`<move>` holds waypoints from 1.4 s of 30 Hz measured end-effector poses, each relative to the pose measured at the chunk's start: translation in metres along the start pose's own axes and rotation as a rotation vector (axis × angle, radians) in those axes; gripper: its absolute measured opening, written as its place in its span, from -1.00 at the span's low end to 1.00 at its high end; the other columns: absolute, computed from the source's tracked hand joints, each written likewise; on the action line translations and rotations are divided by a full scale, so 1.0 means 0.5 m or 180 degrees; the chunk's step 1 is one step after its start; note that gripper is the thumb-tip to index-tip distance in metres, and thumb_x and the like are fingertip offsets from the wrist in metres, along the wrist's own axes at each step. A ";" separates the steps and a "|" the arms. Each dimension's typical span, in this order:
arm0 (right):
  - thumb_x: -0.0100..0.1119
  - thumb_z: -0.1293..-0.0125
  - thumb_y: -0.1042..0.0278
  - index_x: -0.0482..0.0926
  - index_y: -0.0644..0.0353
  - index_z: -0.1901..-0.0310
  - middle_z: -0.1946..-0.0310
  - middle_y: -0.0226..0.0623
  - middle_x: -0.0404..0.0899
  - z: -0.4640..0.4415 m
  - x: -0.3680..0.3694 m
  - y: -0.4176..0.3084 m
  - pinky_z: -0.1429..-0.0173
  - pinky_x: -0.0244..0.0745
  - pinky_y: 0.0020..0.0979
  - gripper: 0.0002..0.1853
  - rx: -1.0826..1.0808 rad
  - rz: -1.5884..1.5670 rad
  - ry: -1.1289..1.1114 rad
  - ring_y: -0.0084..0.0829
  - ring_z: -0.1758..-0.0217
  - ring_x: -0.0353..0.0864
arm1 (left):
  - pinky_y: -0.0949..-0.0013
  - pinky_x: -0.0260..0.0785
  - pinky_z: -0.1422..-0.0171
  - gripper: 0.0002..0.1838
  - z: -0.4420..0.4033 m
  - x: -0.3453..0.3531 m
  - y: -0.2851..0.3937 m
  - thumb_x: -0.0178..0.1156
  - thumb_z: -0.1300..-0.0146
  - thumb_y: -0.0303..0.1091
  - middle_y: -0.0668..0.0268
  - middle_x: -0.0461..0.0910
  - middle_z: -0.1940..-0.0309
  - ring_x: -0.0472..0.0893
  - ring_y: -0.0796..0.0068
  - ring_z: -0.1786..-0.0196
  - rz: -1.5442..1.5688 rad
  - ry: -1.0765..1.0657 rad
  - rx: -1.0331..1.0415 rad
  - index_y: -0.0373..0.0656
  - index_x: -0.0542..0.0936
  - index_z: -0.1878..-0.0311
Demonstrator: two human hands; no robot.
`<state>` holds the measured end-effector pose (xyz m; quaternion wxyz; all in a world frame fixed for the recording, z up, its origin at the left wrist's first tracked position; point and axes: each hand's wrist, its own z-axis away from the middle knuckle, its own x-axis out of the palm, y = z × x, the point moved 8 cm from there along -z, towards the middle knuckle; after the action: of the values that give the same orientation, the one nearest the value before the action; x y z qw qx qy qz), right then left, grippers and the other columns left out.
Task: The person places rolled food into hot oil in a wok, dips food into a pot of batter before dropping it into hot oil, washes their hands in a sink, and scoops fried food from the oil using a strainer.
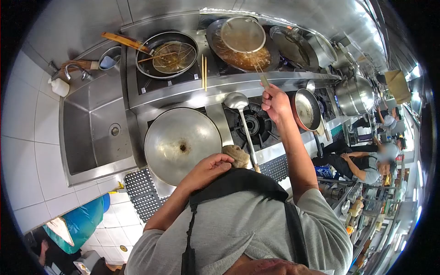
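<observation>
My right hand (276,103) grips the handle of a round fine-mesh strainer (243,34). The strainer's mesh is over a wok (215,43) of bubbling brown liquid (245,59) on the back range. Close to my apron, my left hand (208,170) has its fingers curled together, with a bunched beige cloth (237,156) at their tips. Just beyond that hand sits a wide, bare metal wok (183,142) with a dark spot at its centre. A long-handled ladle (237,101) lies across the front burner between my arms.
At left is a steel sink (96,128) with a faucet (75,71). A pan (167,55) holds a wire skimmer (173,58); chopsticks (204,73) lie beside it. Right of my arm are a red-sided frying pan (306,109) and a big steel pot (356,95). Other people (366,160) stand farther right.
</observation>
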<state>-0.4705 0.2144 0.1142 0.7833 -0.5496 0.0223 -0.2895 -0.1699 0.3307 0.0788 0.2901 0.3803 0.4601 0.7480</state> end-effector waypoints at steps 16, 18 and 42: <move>-0.01 -0.58 -0.22 0.53 0.27 -0.34 -0.09 0.07 0.70 0.021 0.384 0.222 -0.25 0.55 -0.10 -0.34 -0.1417 0.3386 -0.2636 -0.06 -0.09 0.69 | 0.45 0.39 -0.32 -0.65 0.022 0.000 0.028 0.13 -0.61 -0.23 0.30 0.66 -0.09 0.60 0.51 -0.17 -0.0556 0.0027 0.0327 -0.24 0.59 -0.28; 0.02 -0.54 -0.24 0.64 0.29 -0.21 -0.11 0.08 0.70 0.104 0.325 0.205 -0.30 0.51 -0.09 -0.34 -0.0605 0.3691 -0.2464 0.03 -0.16 0.67 | 0.48 0.37 -0.33 -0.67 0.013 -0.001 -0.001 0.14 -0.60 -0.25 0.30 0.66 -0.08 0.60 0.51 -0.17 -0.0562 -0.0198 0.0231 -0.25 0.61 -0.25; 0.36 -0.28 -0.17 0.56 0.24 -0.36 -0.17 0.13 0.69 1.022 -0.892 0.448 -0.38 0.51 -0.16 -0.24 0.0589 0.1938 0.3620 0.01 -0.28 0.67 | 0.23 0.39 -0.45 -0.50 -0.160 0.376 -0.107 0.05 -0.66 -0.05 0.10 0.56 -0.29 0.58 0.31 -0.28 -0.0799 -0.2321 -0.0529 -0.29 0.48 -0.38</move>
<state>-0.5648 0.9125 -0.0063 0.7404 -0.2100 0.5631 -0.3010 -0.3342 0.4623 0.0638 0.5536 0.5371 0.3076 0.5572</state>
